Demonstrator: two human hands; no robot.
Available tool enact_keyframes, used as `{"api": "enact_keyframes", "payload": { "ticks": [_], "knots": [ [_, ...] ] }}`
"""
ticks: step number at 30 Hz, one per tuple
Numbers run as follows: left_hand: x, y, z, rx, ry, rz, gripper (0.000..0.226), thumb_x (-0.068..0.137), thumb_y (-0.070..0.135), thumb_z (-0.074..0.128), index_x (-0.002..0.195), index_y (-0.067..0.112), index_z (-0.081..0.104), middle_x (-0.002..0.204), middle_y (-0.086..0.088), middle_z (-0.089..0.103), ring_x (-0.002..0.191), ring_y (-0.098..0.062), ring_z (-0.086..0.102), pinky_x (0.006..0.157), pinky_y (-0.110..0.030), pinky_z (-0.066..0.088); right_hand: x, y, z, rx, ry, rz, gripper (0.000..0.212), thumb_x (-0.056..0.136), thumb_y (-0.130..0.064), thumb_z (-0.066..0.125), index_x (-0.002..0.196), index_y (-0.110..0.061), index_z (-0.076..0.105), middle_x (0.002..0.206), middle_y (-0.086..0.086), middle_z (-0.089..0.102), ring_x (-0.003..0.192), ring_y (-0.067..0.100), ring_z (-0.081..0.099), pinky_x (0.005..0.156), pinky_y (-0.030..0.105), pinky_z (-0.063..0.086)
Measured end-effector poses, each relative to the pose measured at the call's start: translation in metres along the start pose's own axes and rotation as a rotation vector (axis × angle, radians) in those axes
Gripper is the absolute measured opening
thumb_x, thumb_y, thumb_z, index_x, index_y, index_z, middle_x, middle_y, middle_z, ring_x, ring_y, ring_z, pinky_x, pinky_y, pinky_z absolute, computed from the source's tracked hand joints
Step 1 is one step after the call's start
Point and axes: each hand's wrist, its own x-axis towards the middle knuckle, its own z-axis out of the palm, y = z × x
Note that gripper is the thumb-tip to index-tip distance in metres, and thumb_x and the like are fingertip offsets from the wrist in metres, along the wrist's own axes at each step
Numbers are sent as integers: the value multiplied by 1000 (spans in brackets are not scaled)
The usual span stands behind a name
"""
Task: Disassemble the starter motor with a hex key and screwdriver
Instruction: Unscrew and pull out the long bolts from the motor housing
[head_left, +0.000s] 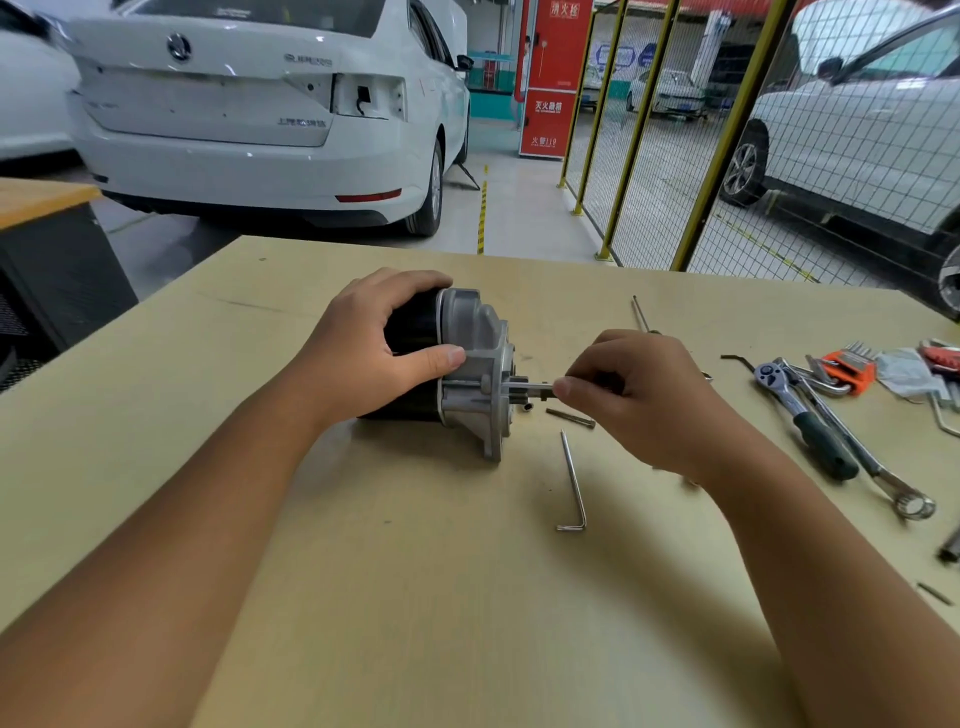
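Garage desk (415, 571): left hand (363, 348) clamps the starter motor (472, 364), right hand (628, 395) pinches a tool shaft (535, 387) at the flange. I'd keep it square and fully seated.

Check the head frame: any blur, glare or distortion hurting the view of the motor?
Head view: starter motor and both hands sharp under soft, even light; fisheye bends the table edge and fence posts; mild glare on the white car; tools at far right slightly blurred.

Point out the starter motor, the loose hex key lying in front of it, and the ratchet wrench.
starter motor (470, 358), head view, on the grey metal end housing.
hex key (573, 483), head view, midway along its long arm.
ratchet wrench (826, 441), head view, on its dark handle.
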Motion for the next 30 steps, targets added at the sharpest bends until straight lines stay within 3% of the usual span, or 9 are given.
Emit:
{"api": "enact_keyframes", "payload": {
  "ticks": [6,11,13,20,23,27,30],
  "knots": [
    [0,-1,0,0,0,-5,69,74,50,78,138,29,63,127,9,63,121,-19,57,108,-47,47,-1,-4,0,-22,64,-44,5,81,-20,84,80,-17,80,77,-6,65,72,9,60,65,28,46],
    [0,-1,0,-6,-5,-4,70,73,49,79,138,28,63,128,9,63,122,-20,58,108,-48,47,0,-4,2,-28,78,-70,13,72,-14,89,77,-16,77,74,-10,62,70,0,56,60,10,36],
    [0,0,-1,-2,-7,-6,70,73,50,78,138,28,63,127,9,63,121,-20,58,108,-48,47,0,-3,4,-22,79,-67,15,71,-13,90,76,-17,76,74,-10,61,70,-1,55,61,8,35],
    [0,1,-1,-6,-5,-1,70,74,50,78,139,28,62,128,9,62,122,-19,57,107,-47,47,-1,0,8,36,-2,-28,18,94,-32,69,81,-19,73,65,-7,60,64,6,54,55,15,35],
    [-1,0,-1,-6,-4,-4,70,74,50,78,138,28,63,128,11,62,122,-18,57,108,-46,47,2,-1,8,-34,-71,-24,24,99,-28,62,83,-14,74,71,-6,58,70,7,53,60,19,33],
    [0,2,-1,-2,1,4,69,74,50,78,138,28,63,128,11,62,122,-17,57,109,-45,46,0,-2,5,-93,-32,-70,11,90,-26,74,83,-17,76,78,-6,62,73,8,56,65,27,41],
    [0,2,-1,-1,-3,5,69,74,49,78,138,29,62,128,10,62,123,-17,57,109,-46,46,-1,-3,4,-125,39,-100,11,77,-25,86,78,-22,76,76,-12,64,72,4,57,66,21,42]
  ]
}}
